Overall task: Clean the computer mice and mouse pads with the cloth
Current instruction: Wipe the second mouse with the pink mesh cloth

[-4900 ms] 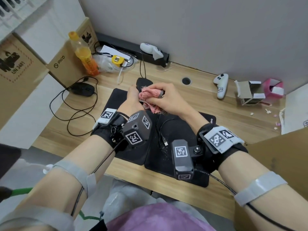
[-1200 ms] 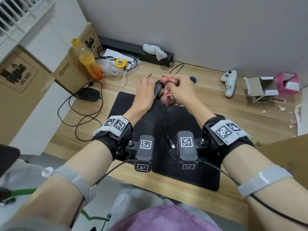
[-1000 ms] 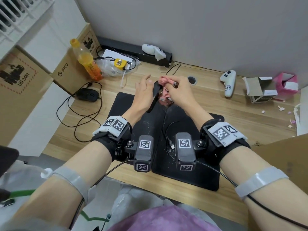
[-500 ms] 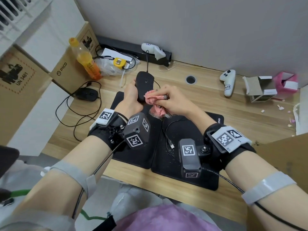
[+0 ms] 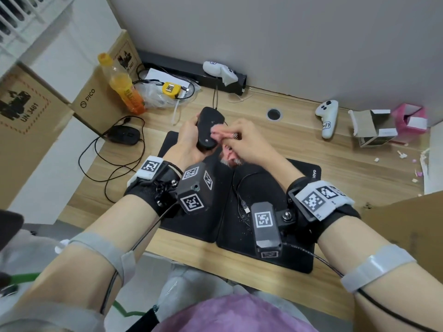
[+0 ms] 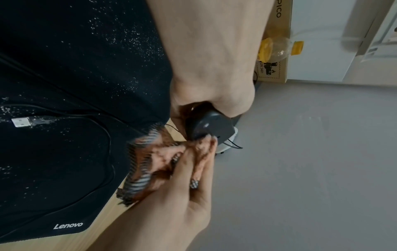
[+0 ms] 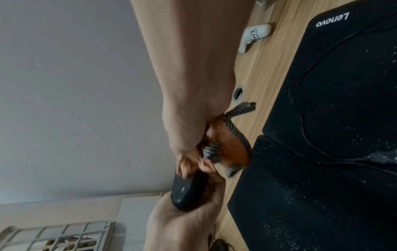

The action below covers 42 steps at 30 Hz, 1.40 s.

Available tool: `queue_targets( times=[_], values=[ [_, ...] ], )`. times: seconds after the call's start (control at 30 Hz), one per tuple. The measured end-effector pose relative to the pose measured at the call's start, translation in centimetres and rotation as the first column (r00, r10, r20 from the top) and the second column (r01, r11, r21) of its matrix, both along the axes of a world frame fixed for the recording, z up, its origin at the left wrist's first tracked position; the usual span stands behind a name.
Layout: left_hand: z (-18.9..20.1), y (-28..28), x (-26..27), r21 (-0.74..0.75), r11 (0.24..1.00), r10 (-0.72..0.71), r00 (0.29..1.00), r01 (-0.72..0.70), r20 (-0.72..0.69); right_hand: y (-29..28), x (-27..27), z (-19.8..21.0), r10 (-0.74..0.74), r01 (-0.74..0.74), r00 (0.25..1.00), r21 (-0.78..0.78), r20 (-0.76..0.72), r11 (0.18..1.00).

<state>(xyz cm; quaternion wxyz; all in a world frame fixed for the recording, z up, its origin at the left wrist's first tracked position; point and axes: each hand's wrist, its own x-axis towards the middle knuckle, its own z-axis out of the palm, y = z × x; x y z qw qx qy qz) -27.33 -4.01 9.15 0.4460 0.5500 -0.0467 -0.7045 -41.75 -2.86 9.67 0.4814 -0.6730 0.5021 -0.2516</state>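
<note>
My left hand [image 5: 189, 142] grips a black wired mouse [image 5: 209, 130] above the far edge of the mouse pads, underside turned up. My right hand [image 5: 242, 142] pinches a pink cloth [image 5: 229, 154] with a checked border and presses it against the mouse [image 6: 209, 127]. The cloth [image 7: 232, 151] hangs down below the right hand. Two black mouse pads [image 5: 275, 188] lie side by side under my wrists, speckled with white crumbs; the right pad reads Lenovo [image 6: 67, 225]. The held mouse's cable and USB plug [image 6: 20, 122] lie on the right pad. A second black mouse [image 5: 124, 136] sits on the desk at left.
An orange drink bottle [image 5: 123, 87], cardboard boxes [image 5: 100, 99], a yellow tape measure [image 5: 170, 88] and loose cables crowd the back left. White controllers [image 5: 327, 116] [image 5: 220, 70], an open carton [image 5: 371, 128] and a pink box [image 5: 410, 121] lie toward the right. A cable hole [image 5: 273, 114] is behind the hands.
The mouse has been turned from on edge to underside up and drawn back from the wall. The right hand has slid the cloth along it toward its near end.
</note>
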Motion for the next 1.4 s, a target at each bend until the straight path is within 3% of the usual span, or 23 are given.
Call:
queue_targets(
  times=[0.1,0.2,0.27,0.33,0.4,0.5,0.6,0.67,0.73,0.8,0.87,0.97,1.07,1.13,1.2,1.27,1.3,1.4],
  values=[
    [0.1,0.5,0.0,0.051,0.998,-0.028,0.999,0.029,-0.015,0.1,-0.4,0.0,0.166,-0.17,0.984,-0.058,-0.061,0.984],
    [0.5,1.2,-0.6,0.01,0.994,-0.109,0.993,0.109,-0.041,-0.6,-0.7,-0.3,-0.087,0.087,0.996,0.01,0.014,0.996],
    [0.9,1.5,-0.8,-0.046,0.989,-0.143,0.986,0.139,-0.09,-1.3,-0.7,-0.6,-0.315,0.313,0.947,0.051,0.054,0.948],
    [1.0,1.7,-0.6,-0.08,0.982,-0.176,0.98,0.168,-0.097,-1.7,-0.4,-0.6,-0.391,0.391,0.92,-0.004,0.01,0.92],
    [0.8,1.3,-0.5,-0.071,0.979,-0.195,0.98,0.192,-0.049,-1.2,0.2,-0.1,-0.33,0.33,0.944,0.004,0.015,0.944],
    [0.0,0.6,-0.3,0.01,0.988,-0.156,0.982,0.156,0.109,0.8,1.2,0.8,-0.073,0.068,0.995,0.069,0.07,0.995],
    [-1.1,0.3,0.7,0.08,0.991,-0.117,0.99,0.111,0.075,2.0,0.6,1.2,0.22,-0.228,0.971,0.092,0.095,0.969],
    [-1.5,0.4,1.2,0.069,0.99,-0.124,0.992,0.122,0.026,2.0,-0.3,1.1,0.291,-0.3,0.953,0.116,0.083,0.947],
    [-1.3,0.6,1.3,0.034,0.994,-0.102,0.994,0.103,-0.029,1.8,-1.0,0.6,0.181,-0.195,0.979,0.173,0.092,0.966],
    [-1.2,0.6,1.4,0.026,0.997,-0.071,0.994,0.073,-0.082,1.3,-1.5,-0.3,-0.066,0.034,0.991,0.251,0.121,0.968],
    [-1.3,0.6,1.7,0.035,0.996,-0.074,0.993,0.078,-0.091,0.5,-1.6,-1.7,-0.273,0.228,0.953,0.28,0.134,0.932],
    [-0.9,0.8,1.5,-0.021,0.983,-0.186,0.979,0.184,-0.079,-0.2,-1.1,-2.2,-0.37,0.298,0.912,0.332,0.177,0.895],
    [-0.1,0.9,0.7,-0.141,0.935,-0.318,0.945,0.326,0.076,-0.4,-0.6,-2.2,-0.385,0.31,0.903,0.334,0.189,0.89],
    [-0.3,0.7,0.4,-0.205,0.916,-0.274,0.912,0.344,0.305,-0.5,-0.6,-2.4,-0.464,0.351,0.86,0.412,0.212,0.841],
    [-0.6,0.4,0.3,-0.232,0.876,-0.216,0.776,0.422,0.593,-0.5,-0.5,-2.7,-0.518,0.357,0.824,0.499,0.23,0.79],
    [-1.1,0.3,0.3,-0.279,0.816,-0.114,0.615,0.507,0.78,-0.6,-0.2,-2.8,-0.5,0.311,0.827,0.532,0.258,0.788],
    [-1.2,0.3,0.3,-0.322,0.777,-0.07,0.584,0.54,0.809,-0.5,0.0,-2.7,-0.492,0.285,0.82,0.537,0.293,0.794],
    [-0.8,0.2,0.4,-0.42,0.67,-0.024,0.584,0.612,0.812,-0.7,0.2,-2.7,-0.531,0.289,0.766,0.544,0.363,0.788]
  ],
)
